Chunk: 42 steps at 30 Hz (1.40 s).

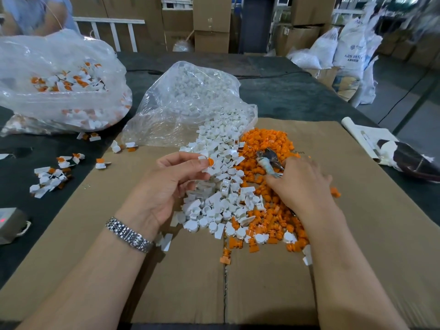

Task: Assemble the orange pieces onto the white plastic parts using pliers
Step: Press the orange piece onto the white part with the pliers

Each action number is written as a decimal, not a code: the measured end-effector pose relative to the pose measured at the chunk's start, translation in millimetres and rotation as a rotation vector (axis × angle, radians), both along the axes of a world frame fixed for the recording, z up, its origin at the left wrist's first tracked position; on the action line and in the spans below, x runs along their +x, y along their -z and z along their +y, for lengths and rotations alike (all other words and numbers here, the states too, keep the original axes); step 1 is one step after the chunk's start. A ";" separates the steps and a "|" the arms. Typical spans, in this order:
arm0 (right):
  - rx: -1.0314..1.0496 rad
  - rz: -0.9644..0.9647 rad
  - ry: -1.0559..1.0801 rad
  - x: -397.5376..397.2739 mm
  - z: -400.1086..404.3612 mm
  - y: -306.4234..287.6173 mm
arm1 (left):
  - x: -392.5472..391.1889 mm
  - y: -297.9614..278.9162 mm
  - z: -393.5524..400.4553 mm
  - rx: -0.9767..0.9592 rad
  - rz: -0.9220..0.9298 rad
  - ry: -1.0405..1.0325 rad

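My left hand (171, 184) is raised above the cardboard and pinches a white plastic part with an orange piece on it (206, 162) between thumb and fingertips. My right hand (301, 184) lies palm down over the orange pile and grips the pliers (270, 160), whose metal jaws point up and away over the orange pieces. A heap of white plastic parts (221, 186) spills from a clear bag toward me. Beside it on the right lies the heap of orange pieces (266, 141).
A flattened cardboard sheet (185, 282) covers the dark table. A clear bag of white parts (190, 101) lies open behind the heap. Another bag with assembled pieces (59, 84) sits far left, with loose assembled pieces (50, 177) near it. Rolled paper (371, 141) lies right.
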State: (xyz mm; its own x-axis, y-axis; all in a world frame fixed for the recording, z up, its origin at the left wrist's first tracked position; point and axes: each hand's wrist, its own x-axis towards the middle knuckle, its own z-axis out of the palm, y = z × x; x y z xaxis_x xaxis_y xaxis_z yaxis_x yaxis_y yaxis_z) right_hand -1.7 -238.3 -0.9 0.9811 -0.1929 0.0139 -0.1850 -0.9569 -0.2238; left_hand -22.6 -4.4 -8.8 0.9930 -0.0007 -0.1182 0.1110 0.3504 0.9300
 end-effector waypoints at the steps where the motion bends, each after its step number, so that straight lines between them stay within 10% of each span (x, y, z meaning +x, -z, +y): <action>1: -0.001 -0.009 -0.004 -0.5 1.9 -2.4 | -0.8 -0.8 -0.1 -0.006 -0.007 -0.005; 8: 0.460 -0.114 -0.038 -7.0 -1.8 -43.4 | -3.6 -5.3 0.1 -0.052 -0.052 -0.030; 12: 1.077 0.110 -0.166 -11.5 11.6 -60.2 | -4.9 -6.9 2.2 -0.072 -0.076 -0.039; 18: 1.376 0.239 -0.281 -18.4 23.2 -64.4 | -5.8 -10.9 1.3 -0.108 -0.088 -0.090; 26: 0.542 0.325 -0.455 -41.1 48.8 -61.8 | -8.1 -13.4 4.5 -0.144 -0.145 -0.092; 42: 0.499 0.302 -0.485 -52.9 57.1 -58.7 | -9.4 -14.4 4.0 -0.128 -0.165 -0.083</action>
State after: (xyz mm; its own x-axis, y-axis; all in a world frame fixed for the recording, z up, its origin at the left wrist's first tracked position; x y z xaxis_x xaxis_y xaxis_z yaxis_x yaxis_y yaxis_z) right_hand -54.5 -181.2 57.9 0.9049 0.3482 -0.2448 0.1086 -0.7451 -0.6580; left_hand -32.0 -0.4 5.6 0.9962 0.0769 0.0419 -0.0732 0.4681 0.8806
